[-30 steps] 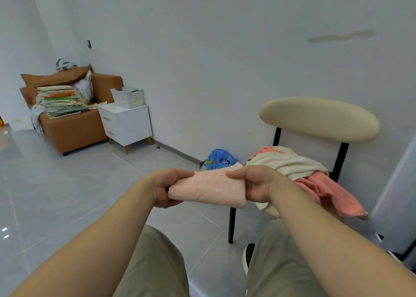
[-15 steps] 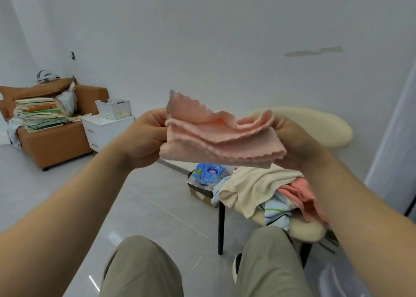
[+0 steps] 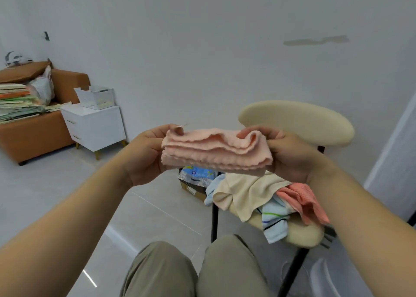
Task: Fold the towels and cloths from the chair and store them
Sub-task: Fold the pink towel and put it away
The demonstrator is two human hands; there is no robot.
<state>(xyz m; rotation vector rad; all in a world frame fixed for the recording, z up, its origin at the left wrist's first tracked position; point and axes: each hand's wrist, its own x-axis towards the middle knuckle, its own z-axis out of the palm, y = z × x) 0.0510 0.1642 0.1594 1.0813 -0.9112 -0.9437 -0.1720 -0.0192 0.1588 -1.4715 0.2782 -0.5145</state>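
Note:
A pale pink cloth (image 3: 216,153), folded into several layers, is held level in front of me above the chair. My left hand (image 3: 146,153) grips its left end and my right hand (image 3: 290,156) grips its right end. Below, on the cream seat of the black-legged chair (image 3: 304,234), lies a loose pile: a cream towel (image 3: 245,193), a coral cloth (image 3: 304,201) and a light blue striped cloth (image 3: 275,222). The chair's cream backrest (image 3: 299,122) rises behind my right hand.
A white bedside cabinet (image 3: 96,129) with a white basket (image 3: 96,97) on it stands by the wall at left, beside a brown sofa (image 3: 33,134) stacked with papers. A blue packet on a cardboard box (image 3: 198,179) sits on the floor left of the chair. My knees (image 3: 193,272) are below.
The cloth has gone from stretched low between my hands to raised, then lowered slightly and pressed flatter into a neater stack. My view has tilted down toward the chair seat.

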